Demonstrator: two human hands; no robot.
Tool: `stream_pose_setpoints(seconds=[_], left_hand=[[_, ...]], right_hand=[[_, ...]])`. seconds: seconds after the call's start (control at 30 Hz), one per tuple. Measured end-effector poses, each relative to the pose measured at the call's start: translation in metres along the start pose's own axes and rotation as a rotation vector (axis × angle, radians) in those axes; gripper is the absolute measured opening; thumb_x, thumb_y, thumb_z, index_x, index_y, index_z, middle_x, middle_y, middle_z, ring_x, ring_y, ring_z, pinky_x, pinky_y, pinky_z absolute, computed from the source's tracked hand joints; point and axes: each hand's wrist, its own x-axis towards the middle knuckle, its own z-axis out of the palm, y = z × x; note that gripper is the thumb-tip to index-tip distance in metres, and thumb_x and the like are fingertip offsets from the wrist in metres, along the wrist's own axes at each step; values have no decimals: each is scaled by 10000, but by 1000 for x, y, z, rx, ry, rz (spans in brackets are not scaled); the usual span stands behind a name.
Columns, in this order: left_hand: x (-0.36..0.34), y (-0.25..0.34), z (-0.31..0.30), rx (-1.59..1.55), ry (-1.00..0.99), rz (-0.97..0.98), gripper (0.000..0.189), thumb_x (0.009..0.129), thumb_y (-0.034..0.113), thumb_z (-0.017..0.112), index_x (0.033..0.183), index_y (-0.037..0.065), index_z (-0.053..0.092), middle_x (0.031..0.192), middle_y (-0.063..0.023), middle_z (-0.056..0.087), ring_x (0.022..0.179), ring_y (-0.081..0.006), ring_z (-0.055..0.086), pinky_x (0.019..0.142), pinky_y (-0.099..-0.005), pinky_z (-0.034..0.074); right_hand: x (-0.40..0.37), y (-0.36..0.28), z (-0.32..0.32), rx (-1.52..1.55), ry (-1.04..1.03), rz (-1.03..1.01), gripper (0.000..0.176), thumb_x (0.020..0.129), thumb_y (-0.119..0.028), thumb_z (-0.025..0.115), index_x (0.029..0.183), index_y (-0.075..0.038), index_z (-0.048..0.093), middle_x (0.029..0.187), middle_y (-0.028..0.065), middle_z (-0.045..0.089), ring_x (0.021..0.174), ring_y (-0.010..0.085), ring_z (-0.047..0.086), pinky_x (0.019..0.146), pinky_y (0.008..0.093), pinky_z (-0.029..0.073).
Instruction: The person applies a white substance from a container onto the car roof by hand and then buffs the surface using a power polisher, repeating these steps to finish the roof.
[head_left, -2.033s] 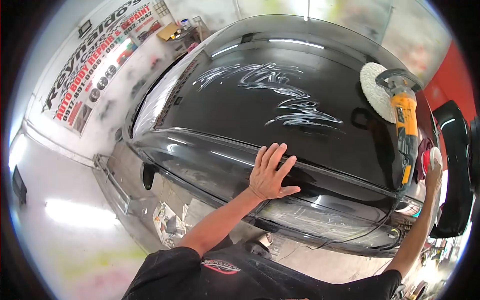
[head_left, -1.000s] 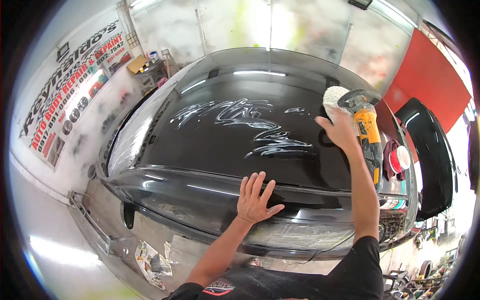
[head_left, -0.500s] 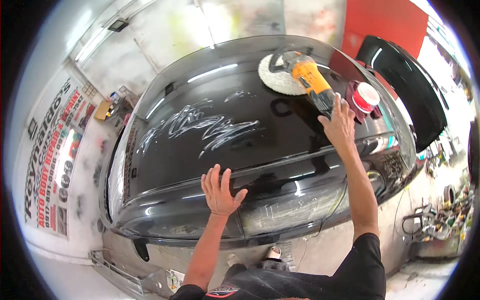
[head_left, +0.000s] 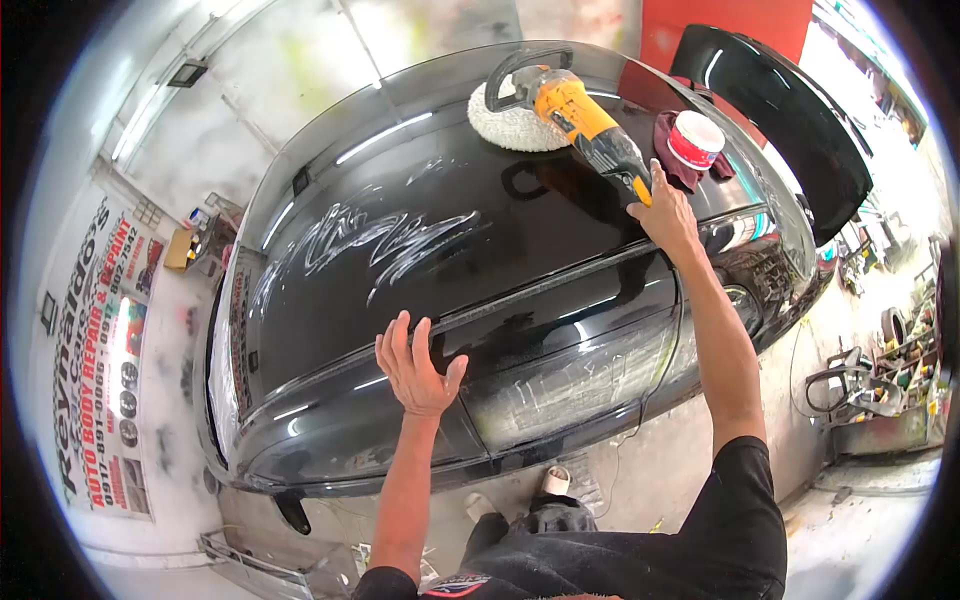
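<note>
My right hand (head_left: pixel 668 212) is wrapped round the rear end of an orange and black polisher (head_left: pixel 585 115), its thumb on the near side and index finger along the far side. A white fluffy pad (head_left: pixel 510 125) is fitted at the polisher's head and lies on the black car roof (head_left: pixel 400 290). White streaks of paste (head_left: pixel 390 240) cross the roof to the left. With fingers spread, my left hand (head_left: pixel 420 372) is over the near roof edge, holding nothing. Just beyond my right hand, a red and white tub (head_left: pixel 695 140) stands on a dark red cloth (head_left: pixel 682 178).
A cord (head_left: pixel 668 370) hangs down the car's near side to the floor. A detached black car panel (head_left: pixel 780 130) stands behind the car at right. Parts and tools (head_left: pixel 860 385) are piled on the right. A lettered banner (head_left: pixel 110 370) covers the left wall.
My right hand has closed round the polisher's rear end, and the polisher has turned slightly on the roof. My left hand stays spread near the roof edge. The view has shifted.
</note>
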Motion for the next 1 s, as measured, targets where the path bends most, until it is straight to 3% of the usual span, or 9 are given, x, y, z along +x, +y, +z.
stream_pose_setpoints(seconds=[0.07, 0.17, 0.3, 0.33, 0.5, 0.73, 0.9, 0.93, 1.0], left_hand=[[3, -1, -2, -11, 25, -13, 683, 1009, 638, 473, 1333, 49, 590, 1465, -195, 491, 1327, -386, 477, 1132, -574, 304], [2, -1, -4, -2, 29, -36, 696, 998, 653, 485, 1318, 46, 604, 1452, -190, 501, 1322, -379, 485, 1138, -570, 303], [-1, -4, -3, -36, 39, -47, 748, 960, 707, 514, 1318, 56, 607, 1453, -183, 504, 1318, -371, 492, 1143, -573, 301], [-1, -4, -3, -52, 54, -39, 740, 954, 699, 532, 1314, 58, 612, 1458, -186, 501, 1317, -374, 491, 1137, -576, 308], [0, -8, -10, -168, 68, -44, 714, 945, 649, 581, 1339, 54, 581, 1454, -197, 496, 1324, -399, 468, 1138, -573, 300], [44, -13, -17, -524, 215, -211, 634, 899, 340, 777, 1394, 37, 519, 1447, -219, 499, 1313, -396, 461, 1126, -503, 351], [154, 22, -7, -819, 187, -198, 880, 818, 414, 840, 1464, -11, 420, 1472, -268, 454, 1410, -429, 403, 1189, -511, 320], [169, 30, 0, -641, 205, -120, 915, 815, 395, 840, 1490, -12, 375, 1505, -275, 413, 1419, -425, 395, 1182, -495, 337], [190, 44, 11, -773, 236, -261, 836, 795, 389, 848, 1425, -16, 478, 1416, -261, 519, 1327, -388, 510, 1120, -464, 413]], right_hand=[[12, 6, 11, -34, -3, -45, 905, 830, -267, 768, 1573, -25, 313, 1229, 285, 663, 1139, 448, 652, 970, 533, 515], [17, -16, -11, 15, -129, -45, 715, 786, -215, 731, 1416, 37, 506, 1165, 343, 670, 1126, 475, 656, 950, 545, 525], [35, -39, -7, 678, -483, 57, 546, 745, -248, 787, 1195, 18, 631, 889, 117, 675, 754, 327, 655, 755, 411, 534], [27, -52, -8, 875, -589, 136, 465, 735, -225, 800, 1122, -7, 663, 832, 27, 590, 696, 209, 550, 679, 356, 466], [16, -96, -14, 874, -498, 142, 181, 743, -121, 769, 846, -15, 665, 693, 16, 569, 581, 151, 552, 528, 345, 450], [-138, -106, -86, 858, -469, 174, 223, 738, -74, 720, 916, -37, 592, 724, 17, 566, 526, 148, 534, 494, 331, 450], [-237, -108, -98, 797, -501, 243, 318, 707, -45, 691, 998, 8, 577, 743, 8, 537, 616, 113, 520, 531, 284, 422], [-247, -109, -96, 755, -510, 233, 323, 705, -44, 691, 1003, 10, 578, 746, 8, 537, 617, 116, 519, 533, 288, 424], [-264, -111, -95, 672, -513, 215, 335, 701, -43, 689, 1012, 14, 579, 751, 7, 536, 620, 122, 518, 539, 295, 428]])
